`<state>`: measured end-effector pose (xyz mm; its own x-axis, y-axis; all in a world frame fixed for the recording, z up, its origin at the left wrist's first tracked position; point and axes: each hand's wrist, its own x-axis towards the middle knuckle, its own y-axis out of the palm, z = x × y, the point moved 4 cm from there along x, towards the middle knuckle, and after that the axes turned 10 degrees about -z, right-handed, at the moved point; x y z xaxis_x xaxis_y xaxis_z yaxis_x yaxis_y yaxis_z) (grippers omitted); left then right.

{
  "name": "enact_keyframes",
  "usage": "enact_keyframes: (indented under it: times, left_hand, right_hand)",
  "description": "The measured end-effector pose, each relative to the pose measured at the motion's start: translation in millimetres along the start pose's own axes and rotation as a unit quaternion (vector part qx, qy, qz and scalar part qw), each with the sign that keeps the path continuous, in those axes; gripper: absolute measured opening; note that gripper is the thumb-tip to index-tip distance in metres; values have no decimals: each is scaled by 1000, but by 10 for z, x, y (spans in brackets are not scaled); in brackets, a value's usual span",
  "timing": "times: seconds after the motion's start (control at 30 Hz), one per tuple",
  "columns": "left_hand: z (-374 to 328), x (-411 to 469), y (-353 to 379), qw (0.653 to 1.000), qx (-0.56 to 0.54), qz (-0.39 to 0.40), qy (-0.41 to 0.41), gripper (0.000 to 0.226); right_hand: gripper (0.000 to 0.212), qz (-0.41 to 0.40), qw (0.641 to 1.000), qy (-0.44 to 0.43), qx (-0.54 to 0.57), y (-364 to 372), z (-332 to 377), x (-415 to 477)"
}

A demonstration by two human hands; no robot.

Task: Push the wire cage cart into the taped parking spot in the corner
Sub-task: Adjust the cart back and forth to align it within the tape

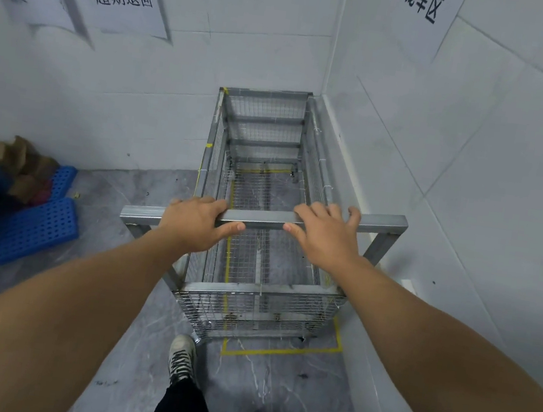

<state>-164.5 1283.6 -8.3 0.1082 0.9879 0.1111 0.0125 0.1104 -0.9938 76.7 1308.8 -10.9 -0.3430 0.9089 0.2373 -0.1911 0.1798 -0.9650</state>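
A tall wire cage cart (262, 156) of grey metal bars and mesh stands in the room's corner, its far end against the back wall and its right side along the right wall. Yellow tape (282, 349) on the grey floor marks a rectangle; its near line and near-right corner show just in front of the cart's base, and more tape shows through the mesh. My left hand (197, 223) and my right hand (323, 235) both grip the cart's square handle bar (382, 220), thumbs under it.
Blue perforated plastic pallets (36, 226) and torn cardboard boxes (23, 162) lie on the floor at the left. White tiled walls meet at the corner, with paper signs (124, 1) taped on them. My shoes (181, 356) stand on the grey floor behind the cart.
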Motion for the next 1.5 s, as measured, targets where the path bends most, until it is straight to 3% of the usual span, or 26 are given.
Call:
enact_keyframes:
  times: [0.43,0.57,0.9,1.17,1.5]
  left_hand:
    - [62,123,-19,997,-30,19,61,62]
    - [44,79,-17,999,-28,-7,41,58]
    - [27,56,-64,998,-57,36,14,53]
    - [36,75,-38,999,-28,22,17,59]
    - [123,86,-7,997,-40,9,58,62]
  right_hand:
    - [41,-45,998,-42,-1,57,-39,40]
    - [42,-51,998,-40,3,51,-42,45]
    - [37,-73,996,-42,-13,64,-21,36]
    - [36,-88,995,-43,-13,99,-50,40]
    - [46,-40,998,-38,17,44,-65,48]
